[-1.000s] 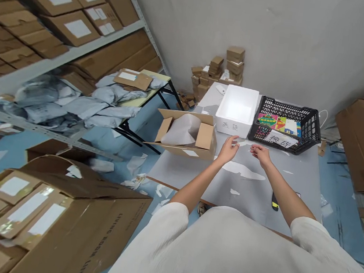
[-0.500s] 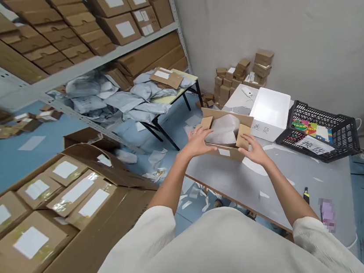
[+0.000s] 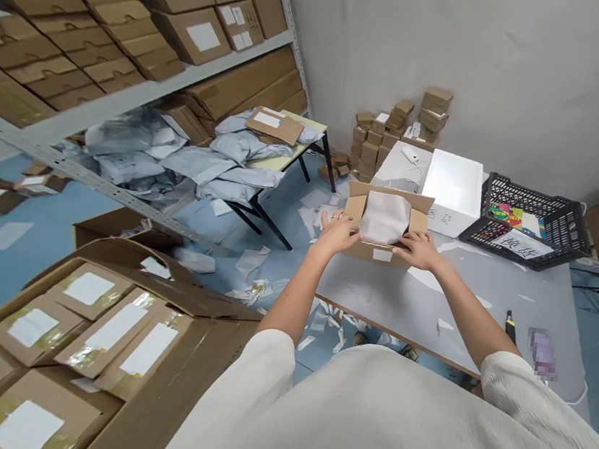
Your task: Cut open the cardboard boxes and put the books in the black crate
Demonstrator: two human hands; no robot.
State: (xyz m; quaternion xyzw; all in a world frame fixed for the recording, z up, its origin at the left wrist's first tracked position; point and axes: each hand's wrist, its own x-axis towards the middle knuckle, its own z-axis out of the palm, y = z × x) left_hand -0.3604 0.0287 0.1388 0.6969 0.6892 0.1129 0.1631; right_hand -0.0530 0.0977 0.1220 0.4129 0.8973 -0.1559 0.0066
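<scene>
An open cardboard box stands on the grey table, its flaps raised, with white wrapping, perhaps foam sheet, filling the inside. My left hand holds the box at its near left corner, fingers bent over the edge. At the near right corner my right hand grips the same box, thumb along the front side. A small white label shows on the box front between the hands.
Behind the box stand a white foam box and a black plastic crate with colourful packages. A yellow-black cutter lies at the table's right. Grey parcels cover a side table. A large carton of labelled boxes stands lower left.
My hands have moved left, from over the table before the foam box and crate to the cardboard box, and have closed on its near corners. The view has turned left.
</scene>
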